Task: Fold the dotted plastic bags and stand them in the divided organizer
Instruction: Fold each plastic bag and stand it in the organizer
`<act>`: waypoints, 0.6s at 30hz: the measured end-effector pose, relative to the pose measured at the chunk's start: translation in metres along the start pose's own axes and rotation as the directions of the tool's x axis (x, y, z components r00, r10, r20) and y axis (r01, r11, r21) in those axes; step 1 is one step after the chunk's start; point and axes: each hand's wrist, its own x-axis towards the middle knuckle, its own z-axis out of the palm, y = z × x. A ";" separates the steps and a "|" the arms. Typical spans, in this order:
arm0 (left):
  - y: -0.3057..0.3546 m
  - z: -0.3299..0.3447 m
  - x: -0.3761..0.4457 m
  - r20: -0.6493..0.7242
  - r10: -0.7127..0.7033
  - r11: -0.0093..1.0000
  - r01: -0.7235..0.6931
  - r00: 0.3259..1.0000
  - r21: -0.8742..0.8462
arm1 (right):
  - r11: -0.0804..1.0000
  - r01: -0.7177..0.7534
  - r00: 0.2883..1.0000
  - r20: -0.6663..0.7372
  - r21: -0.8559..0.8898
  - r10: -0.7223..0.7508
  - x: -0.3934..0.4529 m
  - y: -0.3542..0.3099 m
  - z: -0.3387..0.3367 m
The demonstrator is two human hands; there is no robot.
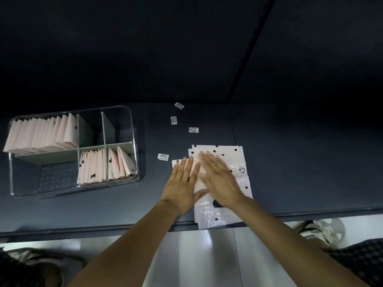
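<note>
Now my left hand (182, 183) and right hand (219, 179) lie flat, fingers straight, gripping nothing, pressing the pale pink black-dotted plastic bag (242, 160) against the dark table (290, 162) to crease its fold.

Pale pink bags (238, 162) with dark round dots and a black triangle mark lie on a dark slate-grey table (290, 162); the folded bags (41, 133) in the clear organizer (132, 125) at left are the same pink with dark dots, between grey-green dividers (107, 129). Small white labels (193, 130) with black print sit farther back. Gold ring (215, 166) on the right hand (219, 177); floor (196, 255) near is glossy pale grey.
</note>
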 end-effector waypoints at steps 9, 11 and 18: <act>-0.015 -0.005 -0.002 0.062 0.063 0.997 -0.066 0.996 0.041 | 0.974 -0.114 0.955 0.250 -0.195 0.162 -0.008 0.029 0.008; -0.023 -0.007 -0.005 0.077 0.072 0.996 -0.076 0.994 0.046 | 0.969 -0.131 0.949 0.256 -0.207 0.183 -0.011 0.038 0.003; -0.031 -0.017 -0.008 0.092 0.111 0.994 -0.111 0.989 -0.014 | 0.947 -0.070 0.989 0.104 -0.314 0.107 -0.006 0.049 -0.013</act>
